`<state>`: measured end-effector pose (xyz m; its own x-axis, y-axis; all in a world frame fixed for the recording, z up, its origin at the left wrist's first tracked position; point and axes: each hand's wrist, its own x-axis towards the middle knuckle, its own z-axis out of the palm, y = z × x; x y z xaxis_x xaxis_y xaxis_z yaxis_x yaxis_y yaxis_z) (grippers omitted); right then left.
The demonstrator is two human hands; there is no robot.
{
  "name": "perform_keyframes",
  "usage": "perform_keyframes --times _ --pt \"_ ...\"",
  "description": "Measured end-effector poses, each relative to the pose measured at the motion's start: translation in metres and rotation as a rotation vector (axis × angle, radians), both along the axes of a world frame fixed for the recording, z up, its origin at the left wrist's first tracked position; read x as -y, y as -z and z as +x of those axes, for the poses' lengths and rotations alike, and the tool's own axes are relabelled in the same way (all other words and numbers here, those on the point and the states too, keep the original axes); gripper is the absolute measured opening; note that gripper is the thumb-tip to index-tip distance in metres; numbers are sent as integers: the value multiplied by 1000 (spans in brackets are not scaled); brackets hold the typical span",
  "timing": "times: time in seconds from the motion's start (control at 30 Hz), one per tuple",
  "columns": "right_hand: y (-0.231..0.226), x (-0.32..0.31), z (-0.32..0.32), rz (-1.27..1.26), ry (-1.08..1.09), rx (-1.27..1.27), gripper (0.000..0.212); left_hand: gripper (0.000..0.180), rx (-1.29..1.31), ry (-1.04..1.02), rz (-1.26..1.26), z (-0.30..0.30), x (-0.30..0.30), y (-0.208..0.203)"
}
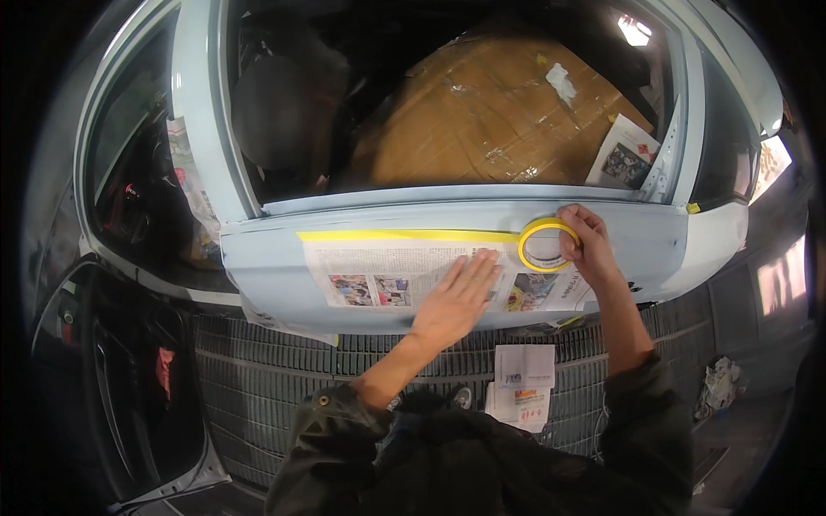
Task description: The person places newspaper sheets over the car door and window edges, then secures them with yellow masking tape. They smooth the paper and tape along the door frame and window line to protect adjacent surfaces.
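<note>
Touching newspaper (400, 267), left hand (456, 301), fingers straight, right hand (590, 247), fingers gripping tape roll (522, 246), yellow strip (404, 236) beyond left fingertips

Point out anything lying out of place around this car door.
Printed sheets lie loose on the floor grating, apart from the newspaper taped along the door; a crumpled wad at far right looks discarded.

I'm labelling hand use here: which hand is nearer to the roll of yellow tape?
The right hand: its fingers hold the roll of yellow tape at its right edge. The left hand lies flat on the newspaper sheet, apart from the roll, to its left.
</note>
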<state>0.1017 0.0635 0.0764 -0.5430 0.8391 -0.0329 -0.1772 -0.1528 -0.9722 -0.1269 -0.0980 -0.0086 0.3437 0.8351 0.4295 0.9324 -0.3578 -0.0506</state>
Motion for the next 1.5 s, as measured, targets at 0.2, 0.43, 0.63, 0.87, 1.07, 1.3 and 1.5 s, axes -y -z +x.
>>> perform_keyframes --times 0.2,0.43,0.63,0.87,1.07,1.3,1.5 --pt "-53 21 10 1536 -35 615 21 65 -86 146 -16 52 -43 1" --pt "-43 -10 150 1377 231 1278 34 65 -127 233 7 105 -76 -13" --pt "-27 -11 141 1253 399 1295 24 64 -110 265 -1 150 -97 -19" --pt "-25 -9 124 1119 456 1306 32 65 19 269 -31 169 -103 -25" --pt "-18 -9 116 1166 480 1379 34 65 48 277 -47 171 -103 -28" --pt "-12 -12 108 1145 494 1464 31 65 -43 222 -29 176 -103 -26" --pt "-6 -15 104 1183 551 1485 36 61 85 195 -2 155 -98 -29"
